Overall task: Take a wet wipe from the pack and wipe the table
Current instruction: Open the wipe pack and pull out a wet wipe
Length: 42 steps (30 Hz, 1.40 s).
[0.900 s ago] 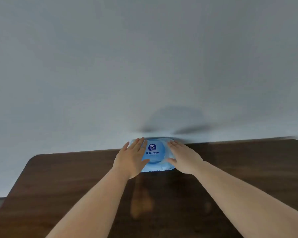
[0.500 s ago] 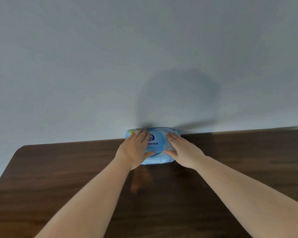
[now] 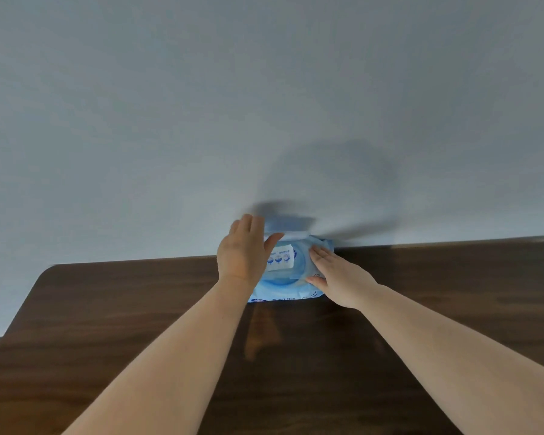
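Wet wipe pack [image 3: 288, 277] lay flat at the far edge of the dark wooden table [image 3: 139, 324], against the pale wall [image 3: 264, 89], between both hands. Soft blue film pouch, likely light and squashy, prone to sliding on the smooth top unless pinned. Its hinged lid [image 3: 291, 235] stood raised at the far side, exposing the white label [image 3: 280, 259] over the opening. Judged best hold: pinch whatever sheet shows at the opening, keeping the pouch pressed down; wipes should be limp, damp and easily torn. Left hand [image 3: 244, 252] was up over the pack's left end, fingers extended toward the lid, thumb by its edge; whether it gripped the lid could not be told. Right hand [image 3: 336, 277] lay flat and spread, palm down on the pack's right side, gripping nothing. Both forearms reached forward, near straight.
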Motion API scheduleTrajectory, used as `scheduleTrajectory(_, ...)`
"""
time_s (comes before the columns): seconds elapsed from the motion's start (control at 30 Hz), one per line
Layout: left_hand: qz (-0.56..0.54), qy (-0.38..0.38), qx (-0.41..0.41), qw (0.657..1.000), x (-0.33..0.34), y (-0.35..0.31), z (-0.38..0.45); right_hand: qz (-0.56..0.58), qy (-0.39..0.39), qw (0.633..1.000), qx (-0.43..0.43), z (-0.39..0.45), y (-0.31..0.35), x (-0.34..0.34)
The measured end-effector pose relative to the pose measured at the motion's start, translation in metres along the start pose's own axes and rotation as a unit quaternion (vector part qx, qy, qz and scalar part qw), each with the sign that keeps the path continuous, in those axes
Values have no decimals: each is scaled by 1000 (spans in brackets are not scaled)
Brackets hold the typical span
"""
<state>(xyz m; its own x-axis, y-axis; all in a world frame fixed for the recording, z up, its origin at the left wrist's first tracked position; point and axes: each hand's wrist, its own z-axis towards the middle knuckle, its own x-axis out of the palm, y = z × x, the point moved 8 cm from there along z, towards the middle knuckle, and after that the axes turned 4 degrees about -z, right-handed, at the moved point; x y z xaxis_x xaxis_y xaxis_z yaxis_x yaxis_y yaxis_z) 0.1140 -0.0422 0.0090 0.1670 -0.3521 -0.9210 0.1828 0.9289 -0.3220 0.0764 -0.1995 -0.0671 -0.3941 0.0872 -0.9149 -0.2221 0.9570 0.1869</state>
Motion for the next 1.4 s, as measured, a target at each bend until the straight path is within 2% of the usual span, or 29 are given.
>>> scheduleTrajectory(0.07, -28, -16, -61, 998, -4, 6, -3, -2, -2, 1000, -2, 0, 1, 0)
scheduleTrajectory(0.17, -103, 19, -128, 986, 13, 6, -13, 0, -14, 1000, -9, -1, 0, -1)
scheduleTrajectory(0.23, -132, 55, -101, 985, 28, -3, -19, 7, -18, 1000, -15, -2, 1, 0)
scheduleTrajectory(0.3, -103, 90, -35, 990, 43, -14, -27, 11, -20, 1000, -20, -1, 1, 0)
scheduleTrajectory(0.4, -81, 46, -11, 996, 42, -15, -29, 9, -14, 1000, -17, 0, 0, -2)
scheduleTrajectory(0.5, -128, 29, -91, 987, 30, 1, -25, -6, -19, 1000, -10, 2, -1, -6)
scheduleTrajectory(0.57, -185, 22, -146, 972, 23, 18, -23, -47, -75, 996, -15, 3, 3, -17)
scheduleTrajectory(0.63, -202, 6, -161, 966, 13, 34, -23, -70, -133, 988, -30, 5, 14, -27)
scheduleTrajectory(0.87, -204, 33, -221, 953, 18, 73, -34, -9, -147, 988, -38, 30, 50, -25)
scheduleTrajectory(1.2, -205, 53, -208, 955, 23, 75, -36, 63, -143, 987, -20, 42, 60, -20)
scheduleTrajectory(1.4, -197, 58, -211, 956, 22, 74, -35, 252, -159, 954, 40, 32, 39, -38)
